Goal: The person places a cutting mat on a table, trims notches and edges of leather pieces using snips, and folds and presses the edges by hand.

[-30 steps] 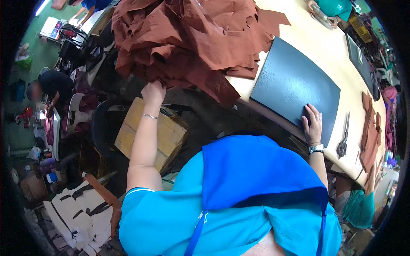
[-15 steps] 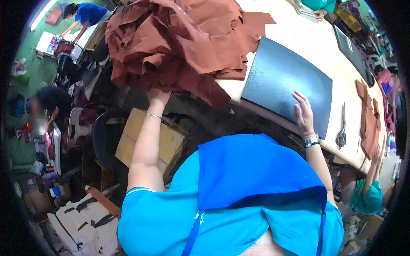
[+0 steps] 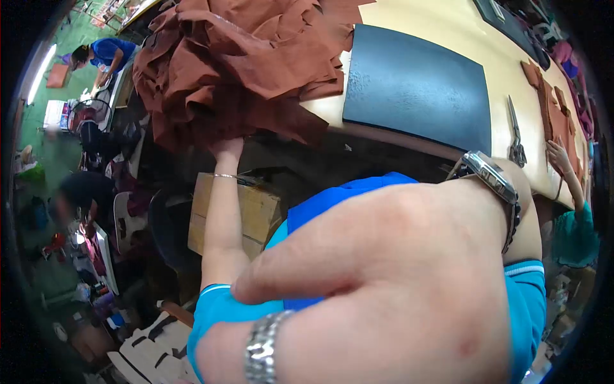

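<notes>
Left grip (image 3: 228,148) at near edge of brown fabric pile (image 3: 236,70), fingers hidden; I can't tell if pinching. Pile left of dark board (image 3: 416,86), no clear long axis. Left nearer; right grip (image 3: 409,281) on near side of board, closure unclear.

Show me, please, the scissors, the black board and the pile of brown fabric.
scissors (image 3: 515,128): head view, lower part of the blades
black board (image 3: 417,86): head view, middle of its top face
pile of brown fabric (image 3: 236,64): head view, middle of the visible heap
</notes>
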The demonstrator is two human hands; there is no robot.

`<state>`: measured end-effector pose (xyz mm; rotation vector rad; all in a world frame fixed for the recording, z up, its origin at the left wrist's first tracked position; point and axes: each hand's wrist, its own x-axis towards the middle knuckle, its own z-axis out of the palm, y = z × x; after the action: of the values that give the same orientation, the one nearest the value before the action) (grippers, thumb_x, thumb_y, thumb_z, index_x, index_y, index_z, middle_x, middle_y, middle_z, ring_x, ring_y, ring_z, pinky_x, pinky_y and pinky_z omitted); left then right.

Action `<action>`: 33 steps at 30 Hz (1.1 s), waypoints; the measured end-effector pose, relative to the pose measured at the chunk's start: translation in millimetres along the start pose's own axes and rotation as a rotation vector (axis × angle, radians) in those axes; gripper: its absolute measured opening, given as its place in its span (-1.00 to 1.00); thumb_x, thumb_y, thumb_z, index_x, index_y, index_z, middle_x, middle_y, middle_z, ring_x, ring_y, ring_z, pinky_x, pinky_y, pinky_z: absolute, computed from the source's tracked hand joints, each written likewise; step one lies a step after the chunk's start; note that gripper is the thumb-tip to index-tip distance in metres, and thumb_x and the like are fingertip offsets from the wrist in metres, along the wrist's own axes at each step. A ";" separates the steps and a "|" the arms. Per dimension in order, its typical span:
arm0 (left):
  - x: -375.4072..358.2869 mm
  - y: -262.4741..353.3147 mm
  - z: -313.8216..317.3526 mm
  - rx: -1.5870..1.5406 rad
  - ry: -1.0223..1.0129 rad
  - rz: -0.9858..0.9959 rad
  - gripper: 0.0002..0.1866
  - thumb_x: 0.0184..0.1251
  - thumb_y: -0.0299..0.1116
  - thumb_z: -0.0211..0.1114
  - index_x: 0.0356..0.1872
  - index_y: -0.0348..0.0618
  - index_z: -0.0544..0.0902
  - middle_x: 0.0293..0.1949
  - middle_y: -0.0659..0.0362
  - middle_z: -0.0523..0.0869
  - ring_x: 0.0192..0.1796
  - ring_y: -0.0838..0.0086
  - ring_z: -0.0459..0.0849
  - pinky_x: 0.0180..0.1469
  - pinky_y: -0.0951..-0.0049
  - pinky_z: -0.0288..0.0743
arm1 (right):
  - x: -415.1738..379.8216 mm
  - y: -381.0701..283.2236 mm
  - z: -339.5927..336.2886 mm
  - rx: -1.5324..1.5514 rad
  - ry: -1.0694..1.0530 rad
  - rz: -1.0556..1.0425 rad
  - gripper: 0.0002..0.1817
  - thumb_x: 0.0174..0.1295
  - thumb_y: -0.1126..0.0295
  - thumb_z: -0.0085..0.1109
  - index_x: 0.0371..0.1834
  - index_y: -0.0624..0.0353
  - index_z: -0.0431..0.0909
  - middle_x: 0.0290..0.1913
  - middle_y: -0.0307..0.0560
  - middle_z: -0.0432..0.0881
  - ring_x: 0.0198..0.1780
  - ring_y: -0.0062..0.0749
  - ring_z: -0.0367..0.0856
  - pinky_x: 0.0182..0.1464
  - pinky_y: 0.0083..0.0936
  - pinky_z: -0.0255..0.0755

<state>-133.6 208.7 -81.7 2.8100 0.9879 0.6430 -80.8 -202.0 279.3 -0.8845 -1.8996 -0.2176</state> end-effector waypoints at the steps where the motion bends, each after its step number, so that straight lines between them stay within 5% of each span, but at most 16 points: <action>1: 1.3 0.3 -0.6 -0.041 0.007 -0.020 -0.24 0.22 0.26 0.20 0.42 0.20 0.39 0.44 0.17 0.39 0.47 0.15 0.31 0.42 -0.01 0.18 | -0.2 -3.0 0.3 0.000 0.004 -0.002 -0.61 0.17 0.19 0.42 0.05 0.02 0.64 -0.08 -0.26 0.72 -0.17 -0.31 0.70 0.12 -0.17 0.50; 9: -2.2 -4.4 16.3 -0.315 0.005 -0.064 -0.25 0.23 0.25 0.20 0.42 0.19 0.39 0.45 0.17 0.37 0.48 0.15 0.29 0.44 0.02 0.16 | -9.3 -4.0 7.0 0.034 -0.004 -0.007 -0.62 0.17 0.21 0.42 0.03 0.02 0.64 -0.11 -0.26 0.71 -0.19 -0.32 0.69 0.07 -0.20 0.51; 12: -4.4 -3.2 -2.2 0.245 -0.124 0.114 -0.27 0.25 0.18 0.23 0.42 0.16 0.37 0.45 0.15 0.36 0.47 0.13 0.29 0.45 0.09 0.18 | -12.0 -3.9 9.3 0.048 -0.006 -0.015 -0.63 0.17 0.21 0.42 0.02 0.02 0.64 -0.12 -0.26 0.71 -0.20 -0.32 0.69 0.05 -0.21 0.52; 15: -10.8 22.8 -24.6 0.256 -0.079 0.092 -0.35 0.23 0.12 0.28 0.32 0.12 0.50 0.38 0.14 0.47 0.40 0.09 0.37 0.41 0.12 0.24 | -14.7 -3.6 9.4 0.055 0.002 -0.022 -0.64 0.17 0.22 0.42 0.02 0.02 0.64 -0.13 -0.26 0.71 -0.21 -0.32 0.69 0.03 -0.22 0.52; 21: -12.4 22.0 -12.0 -0.190 0.020 -0.124 -0.53 0.20 0.08 0.34 -0.03 -0.03 0.71 0.03 0.07 0.73 0.09 0.11 0.65 0.16 0.13 0.48 | -16.3 -4.5 9.1 0.056 0.004 -0.019 -0.65 0.16 0.23 0.42 0.00 0.02 0.64 -0.15 -0.26 0.71 -0.23 -0.32 0.68 -0.01 -0.25 0.53; 24: -14.7 18.8 -6.1 -0.216 0.078 -0.198 -0.55 0.21 0.04 0.35 -0.05 -0.08 0.70 -0.03 0.05 0.74 0.02 0.16 0.69 0.09 0.18 0.53 | -16.0 -2.9 12.2 0.055 0.006 -0.009 -0.66 0.16 0.23 0.42 -0.01 0.02 0.64 -0.16 -0.25 0.71 -0.24 -0.32 0.68 -0.03 -0.26 0.53; 27: -13.8 18.4 -12.0 -0.270 0.051 -0.223 -0.51 0.20 0.04 0.38 0.00 -0.10 0.67 0.01 0.06 0.73 0.05 0.18 0.68 0.13 0.21 0.51 | -16.6 -0.1 15.8 0.056 0.012 0.001 -0.66 0.16 0.24 0.42 -0.01 0.02 0.64 -0.17 -0.25 0.71 -0.25 -0.32 0.68 -0.04 -0.27 0.53; 30: -10.8 29.0 -15.6 -0.335 0.247 -0.056 -0.42 0.18 0.12 0.37 0.07 -0.11 0.64 0.06 0.04 0.70 0.12 0.18 0.64 0.18 0.20 0.48 | -16.6 2.7 16.9 0.058 0.011 -0.003 -0.67 0.16 0.25 0.41 -0.02 0.02 0.64 -0.18 -0.25 0.71 -0.26 -0.33 0.68 -0.06 -0.28 0.54; 33: -9.5 20.5 -6.9 -0.008 0.247 0.018 -0.34 0.16 0.19 0.36 0.12 -0.10 0.62 0.13 0.01 0.66 0.23 0.17 0.56 0.26 0.20 0.41 | -16.6 6.5 18.4 0.072 0.013 -0.011 -0.68 0.16 0.25 0.41 -0.03 0.02 0.64 -0.19 -0.25 0.71 -0.27 -0.33 0.67 -0.08 -0.30 0.54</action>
<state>-131.3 186.5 -74.3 2.7833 0.9945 1.0130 -85.4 -196.2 254.8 -0.8229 -1.8885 -0.1601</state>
